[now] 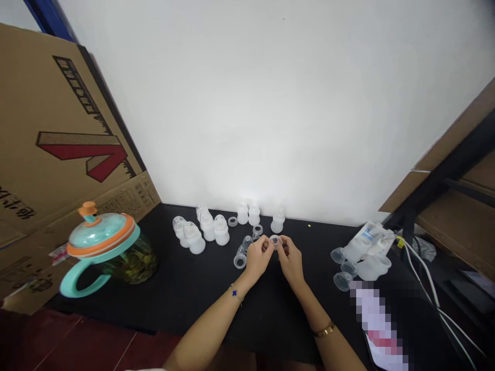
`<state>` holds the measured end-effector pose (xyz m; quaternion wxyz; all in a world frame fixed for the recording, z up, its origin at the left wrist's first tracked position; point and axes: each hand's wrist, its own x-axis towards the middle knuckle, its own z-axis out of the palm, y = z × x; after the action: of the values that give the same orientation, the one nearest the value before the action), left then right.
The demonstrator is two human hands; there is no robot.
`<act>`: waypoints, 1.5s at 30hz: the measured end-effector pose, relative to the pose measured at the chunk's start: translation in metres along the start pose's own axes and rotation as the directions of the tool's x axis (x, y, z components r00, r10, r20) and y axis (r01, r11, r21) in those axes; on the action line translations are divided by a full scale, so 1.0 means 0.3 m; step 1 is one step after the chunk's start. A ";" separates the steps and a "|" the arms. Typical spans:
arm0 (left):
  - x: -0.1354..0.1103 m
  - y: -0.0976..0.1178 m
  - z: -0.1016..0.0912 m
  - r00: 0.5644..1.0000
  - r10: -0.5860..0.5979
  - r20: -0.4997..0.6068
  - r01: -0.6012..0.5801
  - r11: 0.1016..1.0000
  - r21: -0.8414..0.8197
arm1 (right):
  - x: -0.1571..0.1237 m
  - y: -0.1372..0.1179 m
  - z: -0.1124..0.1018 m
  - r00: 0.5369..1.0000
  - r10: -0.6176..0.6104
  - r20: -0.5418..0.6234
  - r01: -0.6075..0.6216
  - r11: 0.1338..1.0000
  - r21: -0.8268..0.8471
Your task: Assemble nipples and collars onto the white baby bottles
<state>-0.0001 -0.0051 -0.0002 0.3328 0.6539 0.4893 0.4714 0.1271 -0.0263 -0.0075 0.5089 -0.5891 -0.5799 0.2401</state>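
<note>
Pitcher: the teal-lidded pitcher (127, 252) stands on the black surface (174, 299), well apart from the bottles.
Five bottles: whitish, upright and grouped, these bottles (221, 231) wear clear domed tops; they look finished.
Loose parts: clear rings (240, 262) and cup-shaped pieces (247, 242) lie near the left hand, apparently left to be used.
Two bottles: a close pair (254, 215) stands near the wall (270, 103); I cannot tell whether they are complete.
Left hand: the left hand (258, 257) pinches one side of the ring in its fingertips.
Held ring: a clear, round ring (275, 237) with an open-looking middle, between both hands; its part seems unfinished.
Lone bottle: a single whitish bottle (277, 222) stands upright beyond the ring.
Right hand: the right hand (291, 257) pinches the ring's other side.
Right-hand heap: white pieces (365, 245) and clear cups (342, 281) lie together, seemingly still unassembled.
</note>
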 end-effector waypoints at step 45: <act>0.008 0.000 -0.001 0.999 0.034 -0.001 -0.034 0.999 -0.010 | 0.011 -0.001 -0.005 1.000 0.000 -0.007 -0.001 0.997 -0.074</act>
<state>-0.0003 -0.0028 0.0006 0.3278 0.6602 0.4761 0.4796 0.1290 -0.0239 -0.0056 0.4886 -0.6086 -0.5865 0.2165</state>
